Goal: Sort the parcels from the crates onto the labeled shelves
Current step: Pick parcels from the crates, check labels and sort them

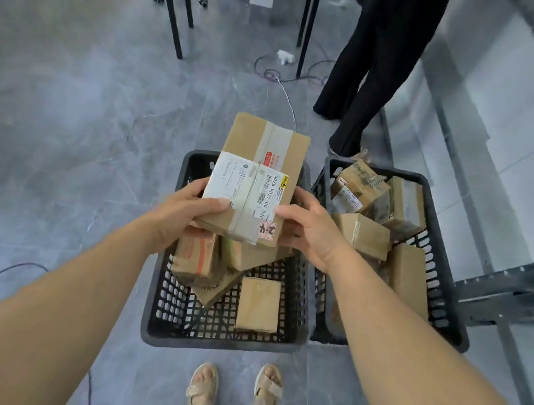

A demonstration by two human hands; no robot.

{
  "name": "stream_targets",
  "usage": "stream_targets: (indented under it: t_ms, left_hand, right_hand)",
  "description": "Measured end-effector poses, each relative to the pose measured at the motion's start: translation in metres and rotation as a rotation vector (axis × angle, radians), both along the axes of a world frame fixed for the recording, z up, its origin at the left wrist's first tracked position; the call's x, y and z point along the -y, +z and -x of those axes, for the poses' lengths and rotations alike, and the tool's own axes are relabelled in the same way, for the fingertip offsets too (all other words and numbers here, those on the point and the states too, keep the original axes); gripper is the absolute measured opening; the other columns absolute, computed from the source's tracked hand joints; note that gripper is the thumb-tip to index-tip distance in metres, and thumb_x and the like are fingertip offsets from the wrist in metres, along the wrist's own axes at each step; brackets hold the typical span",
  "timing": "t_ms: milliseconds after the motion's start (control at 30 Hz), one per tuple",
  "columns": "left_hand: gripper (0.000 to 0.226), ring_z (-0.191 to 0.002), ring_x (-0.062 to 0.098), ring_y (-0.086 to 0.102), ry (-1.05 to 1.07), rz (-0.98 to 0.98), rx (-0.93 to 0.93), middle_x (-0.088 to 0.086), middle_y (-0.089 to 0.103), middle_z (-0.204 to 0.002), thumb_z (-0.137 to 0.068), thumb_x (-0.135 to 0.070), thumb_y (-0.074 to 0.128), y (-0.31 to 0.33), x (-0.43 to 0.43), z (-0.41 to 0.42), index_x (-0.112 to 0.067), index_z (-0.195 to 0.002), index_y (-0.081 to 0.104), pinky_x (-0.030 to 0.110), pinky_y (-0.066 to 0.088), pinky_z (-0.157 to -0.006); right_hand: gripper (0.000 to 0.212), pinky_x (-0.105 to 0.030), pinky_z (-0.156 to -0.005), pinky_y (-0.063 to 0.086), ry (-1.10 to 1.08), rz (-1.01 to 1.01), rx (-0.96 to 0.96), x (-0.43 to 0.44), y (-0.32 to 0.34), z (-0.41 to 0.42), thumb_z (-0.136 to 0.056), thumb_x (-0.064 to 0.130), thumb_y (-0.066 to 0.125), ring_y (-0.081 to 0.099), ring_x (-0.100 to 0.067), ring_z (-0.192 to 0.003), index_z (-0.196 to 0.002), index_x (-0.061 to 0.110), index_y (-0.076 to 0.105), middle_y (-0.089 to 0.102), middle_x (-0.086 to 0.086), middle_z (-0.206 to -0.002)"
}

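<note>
A brown cardboard parcel (255,179) with a white shipping label and a red-marked sticker is held above the left black crate (159,290). My left hand (184,212) grips its near left corner, thumb on top. My right hand (310,229) grips its near right edge. Below it in the left crate lie several more brown parcels (259,305). The right black crate (442,298) holds several taped cardboard parcels (361,233).
A grey metal shelf frame (515,291) stands at the right, beside the right crate. A person in black trousers (376,62) stands beyond the crates. Black table legs (174,4), a chair base and cables (288,73) lie on the grey floor farther back.
</note>
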State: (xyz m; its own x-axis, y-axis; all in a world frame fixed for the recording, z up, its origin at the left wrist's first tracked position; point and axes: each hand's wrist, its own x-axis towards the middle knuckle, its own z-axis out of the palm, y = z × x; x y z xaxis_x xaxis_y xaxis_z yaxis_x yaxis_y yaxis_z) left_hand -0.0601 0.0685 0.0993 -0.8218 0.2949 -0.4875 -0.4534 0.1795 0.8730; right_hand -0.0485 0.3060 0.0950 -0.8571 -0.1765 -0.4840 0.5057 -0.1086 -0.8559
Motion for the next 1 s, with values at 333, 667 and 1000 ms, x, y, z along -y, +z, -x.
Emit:
stream_targets:
  t_ms: [333, 667, 1000]
  left_hand:
    - [0.082, -0.098, 0.017, 0.064, -0.144, 0.024, -0.206, 0.001, 0.065, -0.116, -0.039, -0.036, 0.071, 0.069, 0.004, 0.025, -0.035, -0.12, 0.057, 0.023, 0.047, -0.077]
    - [0.116, -0.133, 0.018, 0.039, 0.156, -0.083, -0.348, -0.003, 0.032, -0.149, -0.055, -0.048, 0.086, 0.08, -0.004, 0.055, -0.033, -0.149, 0.021, 0.039, 0.031, -0.111]
    - [0.084, -0.118, 0.022, 0.058, 0.107, -0.488, -0.161, -0.002, 0.062, -0.128, -0.071, -0.034, 0.08, 0.068, -0.078, 0.027, -0.04, -0.139, 0.029, 0.047, 0.04, -0.105]
  right_hand:
    - [0.079, -0.059, -0.095, 0.048, -0.246, 0.062, -0.133, -0.016, 0.053, 0.004, -0.075, 0.013, 0.07, 0.063, -0.026, -0.101, -0.144, 0.025, 0.035, 0.064, -0.008, -0.116]
    - [0.077, -0.039, -0.085, 0.057, -0.363, 0.175, -0.158, -0.021, 0.065, -0.006, -0.067, 0.002, 0.073, 0.064, -0.03, -0.108, -0.136, 0.003, 0.041, 0.061, -0.021, -0.125]
    - [0.032, -0.04, -0.093, 0.053, -0.594, 0.368, -0.238, -0.008, 0.079, -0.028, -0.087, -0.003, 0.056, 0.066, -0.024, -0.1, -0.116, 0.009, 0.062, 0.067, -0.016, -0.117]
